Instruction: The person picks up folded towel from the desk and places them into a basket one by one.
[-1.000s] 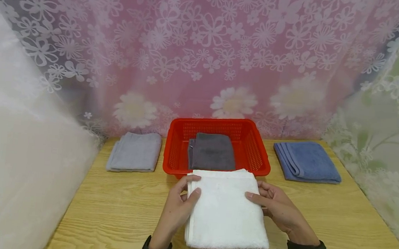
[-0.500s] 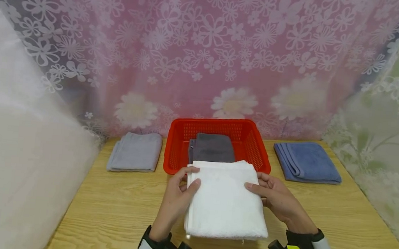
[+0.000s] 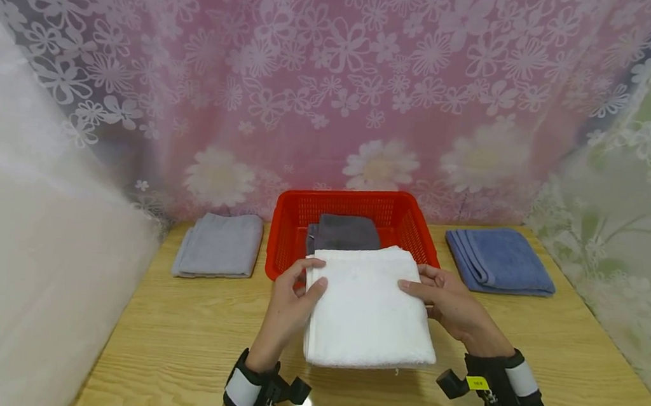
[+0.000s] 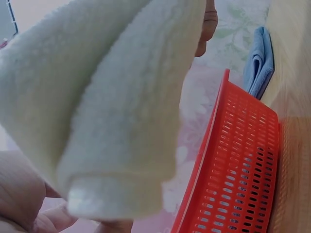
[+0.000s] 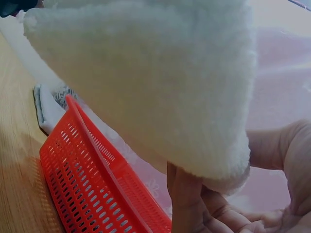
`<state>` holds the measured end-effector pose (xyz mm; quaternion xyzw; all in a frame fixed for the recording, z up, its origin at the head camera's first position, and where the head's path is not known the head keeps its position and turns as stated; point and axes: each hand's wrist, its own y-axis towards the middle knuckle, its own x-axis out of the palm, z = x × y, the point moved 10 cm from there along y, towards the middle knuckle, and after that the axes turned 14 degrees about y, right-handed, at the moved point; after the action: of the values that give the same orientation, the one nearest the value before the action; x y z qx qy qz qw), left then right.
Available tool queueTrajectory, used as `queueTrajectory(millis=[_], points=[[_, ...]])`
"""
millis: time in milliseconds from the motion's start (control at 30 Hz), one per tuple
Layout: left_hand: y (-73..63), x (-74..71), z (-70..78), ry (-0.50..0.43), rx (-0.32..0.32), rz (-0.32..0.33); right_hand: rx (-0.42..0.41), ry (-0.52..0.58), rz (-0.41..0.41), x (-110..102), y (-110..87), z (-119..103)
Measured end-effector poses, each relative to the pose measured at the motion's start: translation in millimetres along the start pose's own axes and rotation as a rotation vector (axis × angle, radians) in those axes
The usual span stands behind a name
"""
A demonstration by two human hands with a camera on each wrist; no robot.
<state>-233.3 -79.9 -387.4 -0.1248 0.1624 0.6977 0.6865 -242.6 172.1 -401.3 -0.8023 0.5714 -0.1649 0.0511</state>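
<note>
A folded white towel [image 3: 368, 315] is held up between both hands, its far edge overlapping the front of a red plastic basket [image 3: 279, 237]. My left hand [image 3: 289, 302] grips the towel's left edge, thumb on top. On the opposite edge my right hand [image 3: 455, 305] pinches it the same way, and the right wrist view shows fingers [image 5: 187, 199] under the towel's corner. Inside the basket lies a folded dark grey towel [image 3: 348, 232], its near part hidden by the white one. In the left wrist view the white towel [image 4: 126, 107] hangs beside and above the basket [image 4: 238, 165].
A folded light grey towel [image 3: 221, 246] lies on the wooden table [image 3: 176, 344] left of the basket. To the right lies a folded blue towel [image 3: 501, 260]. A pink flowered curtain [image 3: 310, 100] hangs behind the table, with pale sheets at both sides.
Both hands have moved forward, away from the body, carrying the white towel further over the basket's front. More of the dark grey towel is now covered. The other towels stay put.
</note>
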Motion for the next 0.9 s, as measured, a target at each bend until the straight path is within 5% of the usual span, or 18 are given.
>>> queueTrajectory(millis=[900], points=[[40.6, -7.2, 11.5, 0.117, 0.023, -0.007, 0.032, 0.013, 0.028, -11.8, 33.7, -18.5]])
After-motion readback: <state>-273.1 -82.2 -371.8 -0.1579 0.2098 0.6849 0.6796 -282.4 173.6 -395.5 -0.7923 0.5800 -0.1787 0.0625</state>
